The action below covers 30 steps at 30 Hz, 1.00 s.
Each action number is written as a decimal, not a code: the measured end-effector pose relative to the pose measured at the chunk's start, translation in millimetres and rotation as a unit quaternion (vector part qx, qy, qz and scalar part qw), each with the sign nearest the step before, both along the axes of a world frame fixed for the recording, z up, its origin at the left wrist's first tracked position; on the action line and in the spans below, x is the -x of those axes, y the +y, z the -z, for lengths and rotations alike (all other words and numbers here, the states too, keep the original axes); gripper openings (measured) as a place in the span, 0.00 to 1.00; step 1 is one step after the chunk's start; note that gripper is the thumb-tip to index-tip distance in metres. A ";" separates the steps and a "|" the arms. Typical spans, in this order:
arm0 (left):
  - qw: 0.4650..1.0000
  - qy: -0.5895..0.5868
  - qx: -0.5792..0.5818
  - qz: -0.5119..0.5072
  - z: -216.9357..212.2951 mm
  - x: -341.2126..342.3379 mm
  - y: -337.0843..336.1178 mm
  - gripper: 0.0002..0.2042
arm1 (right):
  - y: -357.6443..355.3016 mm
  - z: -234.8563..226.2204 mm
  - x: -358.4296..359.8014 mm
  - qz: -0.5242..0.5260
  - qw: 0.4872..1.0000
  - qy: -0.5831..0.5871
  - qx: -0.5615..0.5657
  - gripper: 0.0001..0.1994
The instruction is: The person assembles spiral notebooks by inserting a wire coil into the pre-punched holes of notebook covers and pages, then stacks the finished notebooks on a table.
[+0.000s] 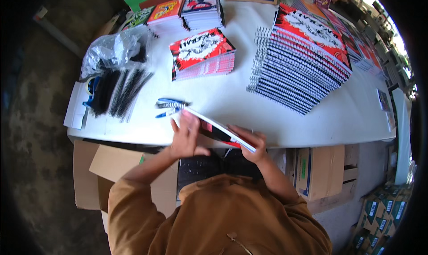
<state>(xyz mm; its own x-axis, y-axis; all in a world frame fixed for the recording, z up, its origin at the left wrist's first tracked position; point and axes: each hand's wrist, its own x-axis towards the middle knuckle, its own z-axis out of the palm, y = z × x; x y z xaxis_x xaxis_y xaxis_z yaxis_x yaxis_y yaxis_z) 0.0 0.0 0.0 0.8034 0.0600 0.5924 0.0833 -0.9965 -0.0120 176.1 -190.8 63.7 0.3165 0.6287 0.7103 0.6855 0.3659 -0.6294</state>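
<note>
Head view shows right fingers (249, 137) gripping a booklet (213, 129), left fingers (192, 120) spread, lettered notebooks (305, 61) beyond.

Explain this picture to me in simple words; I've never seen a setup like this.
There is no machine here, just a person's two bare hands. The only picture comes from a wide camera on their head, looking down, so straight edges bend. The right hand holds a book; the left hand, blurred, spreads its fingers at the other end. A blue-handled tool shows just beyond it. On the white table lie stacks of books, black coils and a plastic bag.
</note>
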 end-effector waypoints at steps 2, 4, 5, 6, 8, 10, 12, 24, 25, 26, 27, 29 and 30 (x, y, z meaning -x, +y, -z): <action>0.982 -0.103 -0.155 0.030 -35.9 -18.7 11.6 0.52 | 1.0 11.3 2.3 -0.008 1.000 0.005 -0.020 0.18; 0.952 -0.257 -0.143 -0.084 -51.0 -19.4 8.6 0.51 | -24.0 9.2 13.5 -0.017 0.998 0.040 0.047 0.19; 0.954 -0.253 -0.110 -0.113 -53.7 -24.9 15.1 0.51 | -16.4 3.2 10.3 -0.029 0.998 0.039 0.032 0.19; 0.959 -0.235 -0.087 -0.136 -65.5 -24.2 24.9 0.51 | -7.9 2.6 15.6 -0.023 0.999 0.019 0.015 0.19; 0.984 -0.140 -0.037 -0.102 -31.8 -11.0 10.4 0.52 | -4.0 3.0 11.9 -0.008 1.000 -0.008 0.014 0.19; 0.992 -0.042 -0.119 -0.027 -24.4 2.8 -4.4 0.54 | -1.3 4.0 9.5 -0.004 1.000 -0.022 -0.011 0.19; 0.969 -0.198 -0.121 -0.083 -58.4 2.6 12.7 0.54 | -4.1 9.7 15.3 -0.007 1.000 -0.018 -0.003 0.19; 0.954 -0.197 -0.217 -0.068 -13.4 0.5 17.2 0.52 | -12.5 5.5 17.0 -0.051 0.999 0.015 0.000 0.17; 0.976 -0.174 -0.117 -0.056 -38.9 -9.7 4.2 0.51 | -11.8 3.6 19.4 -0.013 0.998 -0.054 -0.005 0.18; 0.989 -0.150 -0.016 0.001 -30.5 -7.2 -8.7 0.50 | -12.0 6.6 19.1 -0.011 1.000 -0.028 0.005 0.18; 0.986 -0.131 0.090 0.054 -22.0 -6.1 -21.3 0.49 | -10.3 9.0 17.9 -0.006 1.000 0.000 0.013 0.19; 0.982 -0.122 -0.048 0.136 -28.1 2.9 -19.0 0.46 | -5.6 1.2 13.1 -0.003 1.000 -0.029 -0.004 0.19; 0.989 -0.079 -0.073 0.098 -29.1 10.8 -7.0 0.44 | -7.8 1.9 18.6 -0.008 0.999 -0.045 -0.005 0.19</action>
